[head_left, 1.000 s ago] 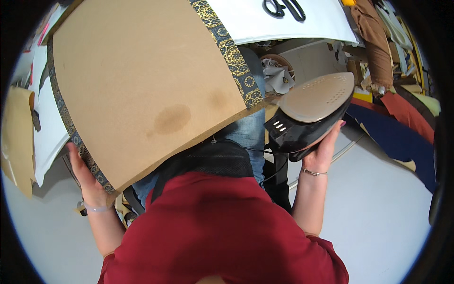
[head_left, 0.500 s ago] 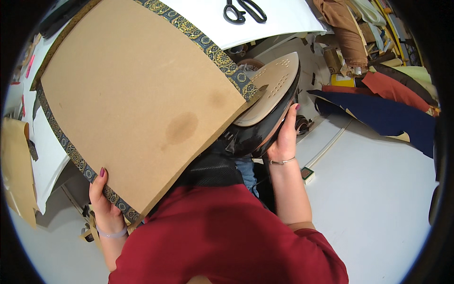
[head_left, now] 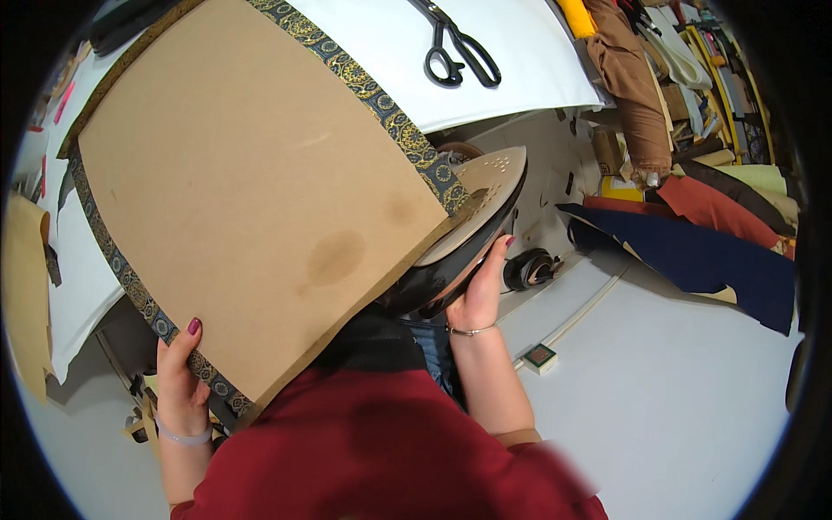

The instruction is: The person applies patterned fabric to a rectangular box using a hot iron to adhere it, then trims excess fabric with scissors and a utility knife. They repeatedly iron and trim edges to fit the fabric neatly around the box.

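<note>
- Tan board point(head_left: 243, 173), edged with black-and-gold brocade trim point(head_left: 373, 100), tilts in front of us, its far part over the white tabletop point(head_left: 520, 78).
- Our left hand point(head_left: 184, 381), a second ago with its thumb off the face, now grips the lower-left edge, thumb over the trim; its fingers are mostly hidden.
- Our right hand point(head_left: 478, 299) supports the clothes iron point(head_left: 451, 282), soleplate point(head_left: 490, 186) up; we cannot see its grip on the handle.
- Once clear to the right, the iron now sits partly behind the board's near-right corner; we judge them positioned for working together, but cannot tell whether they touch.
</note>
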Action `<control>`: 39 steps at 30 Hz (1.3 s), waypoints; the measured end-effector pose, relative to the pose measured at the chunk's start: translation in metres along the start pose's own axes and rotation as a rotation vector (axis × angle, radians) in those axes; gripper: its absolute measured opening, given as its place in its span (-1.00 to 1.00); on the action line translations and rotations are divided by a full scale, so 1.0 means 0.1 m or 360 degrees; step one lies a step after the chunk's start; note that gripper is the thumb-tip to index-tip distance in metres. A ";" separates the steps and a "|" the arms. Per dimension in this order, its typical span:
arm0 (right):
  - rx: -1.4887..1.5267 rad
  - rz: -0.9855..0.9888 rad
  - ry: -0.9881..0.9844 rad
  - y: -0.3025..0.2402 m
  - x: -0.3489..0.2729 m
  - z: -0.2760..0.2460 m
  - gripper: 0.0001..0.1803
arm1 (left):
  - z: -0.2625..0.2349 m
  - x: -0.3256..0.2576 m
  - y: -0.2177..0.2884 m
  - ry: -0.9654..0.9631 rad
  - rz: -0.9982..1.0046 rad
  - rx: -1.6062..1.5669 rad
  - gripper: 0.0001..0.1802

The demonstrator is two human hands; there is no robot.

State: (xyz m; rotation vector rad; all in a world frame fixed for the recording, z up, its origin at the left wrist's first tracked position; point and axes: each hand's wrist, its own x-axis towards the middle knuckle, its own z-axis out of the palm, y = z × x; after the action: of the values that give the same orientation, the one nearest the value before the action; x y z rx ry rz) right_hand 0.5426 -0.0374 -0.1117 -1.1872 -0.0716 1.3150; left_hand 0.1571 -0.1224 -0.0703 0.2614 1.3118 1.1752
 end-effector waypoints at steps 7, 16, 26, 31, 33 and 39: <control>-0.0062 -0.0095 0.0111 -0.03 -0.05 0.01 -0.35 | 0.02 -0.09 -0.01 -0.0043 -0.0015 -0.0026 -0.37; -0.0086 -0.0184 0.0237 -0.25 -0.21 0.05 -0.53 | -0.09 -0.13 -0.11 0.0015 -0.0096 -0.0045 -0.39; -0.0355 -0.0359 -0.0154 -0.47 -0.39 0.20 -0.48 | -0.06 -0.21 -0.18 0.0068 -0.0134 -0.0042 -0.39; -0.0410 -0.0438 -0.0032 -0.56 -0.44 0.31 -0.53 | -0.05 -0.19 -0.17 0.0079 -0.0143 -0.0056 -0.37; -0.0413 -0.0466 -0.0062 -0.60 -0.46 0.34 -0.56 | -0.05 -0.18 -0.15 0.0052 -0.0181 -0.0131 -0.37; -0.0490 -0.0570 -0.0100 -0.70 -0.49 0.42 -0.52 | -0.05 -0.14 -0.14 0.0014 -0.0163 -0.0111 -0.40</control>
State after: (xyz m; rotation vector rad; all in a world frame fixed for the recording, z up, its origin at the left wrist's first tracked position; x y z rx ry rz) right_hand 0.5475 -0.0346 -0.0168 -1.3186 -0.5249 1.0458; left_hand 0.1626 -0.1423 -0.0739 0.1368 1.2742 1.1341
